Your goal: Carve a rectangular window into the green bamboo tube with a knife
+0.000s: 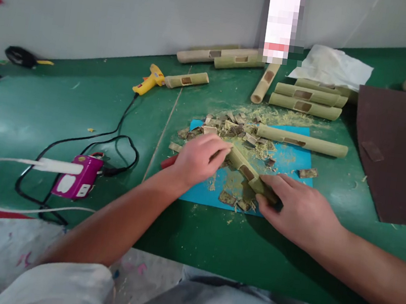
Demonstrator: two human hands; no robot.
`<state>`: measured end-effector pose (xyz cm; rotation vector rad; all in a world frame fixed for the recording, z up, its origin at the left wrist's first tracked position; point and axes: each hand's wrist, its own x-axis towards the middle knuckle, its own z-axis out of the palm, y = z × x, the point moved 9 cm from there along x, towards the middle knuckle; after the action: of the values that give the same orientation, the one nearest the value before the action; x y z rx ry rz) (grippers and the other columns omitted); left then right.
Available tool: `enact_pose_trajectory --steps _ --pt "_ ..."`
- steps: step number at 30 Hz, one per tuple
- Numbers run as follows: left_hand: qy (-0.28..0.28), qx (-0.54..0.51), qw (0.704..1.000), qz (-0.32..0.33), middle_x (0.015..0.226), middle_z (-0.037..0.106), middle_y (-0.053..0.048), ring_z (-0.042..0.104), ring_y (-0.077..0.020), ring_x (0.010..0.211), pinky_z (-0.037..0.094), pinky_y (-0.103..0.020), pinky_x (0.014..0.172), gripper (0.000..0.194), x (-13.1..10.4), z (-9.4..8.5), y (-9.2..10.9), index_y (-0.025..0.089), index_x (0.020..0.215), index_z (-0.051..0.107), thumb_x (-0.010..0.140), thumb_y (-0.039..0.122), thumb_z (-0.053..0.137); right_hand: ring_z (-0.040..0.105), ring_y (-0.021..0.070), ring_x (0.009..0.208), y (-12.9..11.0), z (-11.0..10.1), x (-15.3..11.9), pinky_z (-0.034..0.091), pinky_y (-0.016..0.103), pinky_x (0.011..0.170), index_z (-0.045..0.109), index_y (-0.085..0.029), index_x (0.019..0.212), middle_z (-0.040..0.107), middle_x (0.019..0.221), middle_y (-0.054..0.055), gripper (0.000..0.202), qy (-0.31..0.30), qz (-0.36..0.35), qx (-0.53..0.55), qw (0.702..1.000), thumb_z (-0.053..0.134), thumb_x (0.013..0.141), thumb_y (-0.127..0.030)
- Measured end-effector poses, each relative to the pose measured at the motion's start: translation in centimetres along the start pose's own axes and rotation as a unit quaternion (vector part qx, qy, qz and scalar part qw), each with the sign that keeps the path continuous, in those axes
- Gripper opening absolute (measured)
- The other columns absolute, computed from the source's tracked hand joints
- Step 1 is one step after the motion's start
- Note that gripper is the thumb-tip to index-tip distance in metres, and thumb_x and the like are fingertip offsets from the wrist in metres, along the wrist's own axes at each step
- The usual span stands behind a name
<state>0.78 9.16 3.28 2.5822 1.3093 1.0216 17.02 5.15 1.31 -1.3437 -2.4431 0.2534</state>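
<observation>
A bamboo tube [246, 170] with a cut slot slants between my hands over a blue sheet [215, 196]. Its lower right end is in the closed fingers of my right hand [295, 206]; a dark part shows at that end. My left hand [200, 159] is closed at the tube's upper left end, and what its fingertips hold is hidden. Beneath my left wrist a red object [168, 162] is partly covered. Bamboo chips and shavings [229, 123] are heaped beyond my hands. A second slotted tube [301, 141] lies behind, across the blue sheet.
A yellow glue gun [150, 80] touches a short tube [188, 80] at the back left. Its black cord runs toward a magenta power adapter [78, 177]. More slotted tubes [302, 107] lie at the back, near white paper [332, 67]. A dark brown sheet [400, 158] covers the right side.
</observation>
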Motion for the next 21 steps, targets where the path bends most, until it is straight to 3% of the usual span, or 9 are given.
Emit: enact_pose_trajectory --steps 3,6,9,13,21 --pt "0.051 0.012 0.997 -0.054 0.094 0.069 -0.006 0.064 -0.0124 0.077 0.055 -0.026 0.075 0.018 0.0 -1.2 -1.4 0.015 0.107 0.067 0.093 0.026 0.062 0.060 0.0172 0.065 -0.3 -0.2 0.0 0.035 0.030 0.053 0.066 -0.017 0.101 0.069 0.085 0.004 0.022 0.008 -0.012 -0.026 1.000 0.054 0.086 -0.027" --pt "0.014 0.025 0.998 -0.060 0.102 0.068 -0.010 0.063 -0.0144 0.078 0.057 -0.029 0.074 0.046 0.1 -0.5 -1.2 0.014 0.120 0.062 0.084 0.041 0.072 0.062 0.0197 0.073 -0.5 -0.3 0.1 0.039 0.030 0.058 0.066 -0.014 0.106 0.068 0.093 0.008 0.026 0.020 -0.022 -0.038 0.999 0.055 0.084 -0.026" --pt "-0.012 0.045 0.998 -0.038 0.117 0.065 -0.015 0.065 -0.0222 0.097 0.057 -0.037 0.088 0.063 0.0 0.2 -0.1 0.013 0.128 0.057 0.079 0.049 0.075 0.062 0.0196 0.076 -0.3 -0.1 0.2 0.041 0.030 0.060 0.065 -0.014 0.109 0.067 0.098 0.010 0.028 0.015 -0.017 -0.022 1.000 0.056 0.084 -0.025" --pt "-0.015 0.059 0.998 -0.018 0.118 0.066 -0.014 0.063 -0.0268 0.112 0.054 -0.041 0.099 0.062 -0.1 0.5 0.9 0.014 0.128 0.056 0.080 0.047 0.075 0.061 0.0194 0.075 -0.2 0.2 0.2 0.041 0.031 0.060 0.066 -0.016 0.101 0.067 0.097 0.009 0.022 0.002 -0.015 -0.018 1.000 0.055 0.085 -0.026" --pt "-0.013 0.066 0.998 -0.011 0.116 0.065 -0.017 0.064 -0.0287 0.110 0.054 -0.043 0.098 0.061 -0.3 0.8 1.5 0.010 0.128 0.054 0.081 0.042 0.075 0.061 0.0200 0.075 -0.2 0.1 0.1 0.041 0.031 0.061 0.066 -0.017 0.093 0.067 0.091 0.008 0.017 0.005 -0.023 -0.037 0.999 0.058 0.086 -0.029"
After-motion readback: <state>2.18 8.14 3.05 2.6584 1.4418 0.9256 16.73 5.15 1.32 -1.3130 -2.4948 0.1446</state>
